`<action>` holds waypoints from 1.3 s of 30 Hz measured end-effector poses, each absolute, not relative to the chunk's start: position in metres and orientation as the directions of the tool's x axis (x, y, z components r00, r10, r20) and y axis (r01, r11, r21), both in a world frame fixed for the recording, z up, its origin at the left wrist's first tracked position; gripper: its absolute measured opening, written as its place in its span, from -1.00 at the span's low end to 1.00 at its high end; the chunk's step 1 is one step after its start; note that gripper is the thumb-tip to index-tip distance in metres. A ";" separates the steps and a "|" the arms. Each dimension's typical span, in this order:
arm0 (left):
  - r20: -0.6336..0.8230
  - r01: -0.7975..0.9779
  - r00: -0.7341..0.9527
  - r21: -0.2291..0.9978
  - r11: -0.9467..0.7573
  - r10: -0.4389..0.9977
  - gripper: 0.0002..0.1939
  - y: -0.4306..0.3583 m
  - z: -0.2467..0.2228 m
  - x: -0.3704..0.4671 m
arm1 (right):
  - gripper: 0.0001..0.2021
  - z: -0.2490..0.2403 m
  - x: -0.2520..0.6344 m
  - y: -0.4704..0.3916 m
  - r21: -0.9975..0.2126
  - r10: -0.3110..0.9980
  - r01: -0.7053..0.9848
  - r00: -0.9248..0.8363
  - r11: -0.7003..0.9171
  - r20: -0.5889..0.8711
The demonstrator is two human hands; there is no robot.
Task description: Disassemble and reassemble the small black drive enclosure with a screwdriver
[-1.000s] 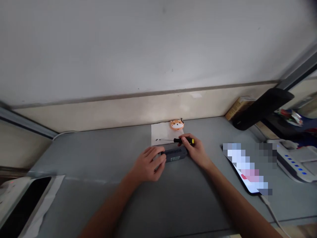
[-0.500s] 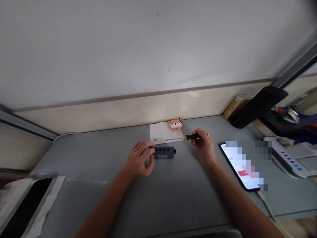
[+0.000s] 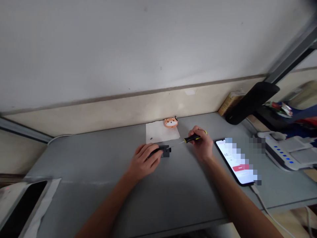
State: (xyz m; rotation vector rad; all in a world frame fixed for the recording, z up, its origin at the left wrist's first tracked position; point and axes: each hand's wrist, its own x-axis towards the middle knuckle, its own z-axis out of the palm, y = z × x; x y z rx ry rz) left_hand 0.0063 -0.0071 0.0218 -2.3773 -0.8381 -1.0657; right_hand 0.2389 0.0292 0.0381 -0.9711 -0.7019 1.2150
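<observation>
My left hand (image 3: 146, 161) is closed over the left part of a small dark box (image 3: 165, 152) with slots, which lies on the grey table (image 3: 99, 158). A short knob sticks out of the box's right end. In my right hand (image 3: 201, 145) is a black and yellow screwdriver (image 3: 192, 138), its thin shaft pointing left with the tip at the box's top right part. Behind the box lies a white paper (image 3: 158, 131) with tiny dark pieces on it. An orange animal-faced case (image 3: 171, 122) rests on the paper's back right corner.
A lit phone (image 3: 236, 163) with a cable lies to the right, beside a white power strip (image 3: 284, 152). A black cylinder (image 3: 250, 103) leans near a small box (image 3: 230, 102) at the back right. A dark-screened device (image 3: 27, 205) is at the lower left.
My left hand has slid right over the dark box and covers more of it. The screwdriver has tilted, and its tip has moved from over the paper to the box. The view has shifted slightly.
</observation>
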 end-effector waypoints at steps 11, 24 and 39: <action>0.750 0.666 0.530 -0.081 -0.741 0.395 -0.78 -0.011 0.020 0.013 | -0.78 0.038 0.241 0.028 -0.905 0.980 -0.425 0.191 0.037 -0.050; 0.740 0.686 0.436 0.095 -0.721 0.512 -0.79 -0.017 0.017 0.021 | -0.66 0.027 0.228 0.027 -0.996 0.993 -0.089 0.119 -0.004 -0.014; 0.683 0.603 0.591 -0.020 -0.798 0.429 -0.61 -0.017 0.012 0.014 | -0.72 0.017 0.215 0.021 -0.975 0.976 0.130 -0.144 0.180 0.161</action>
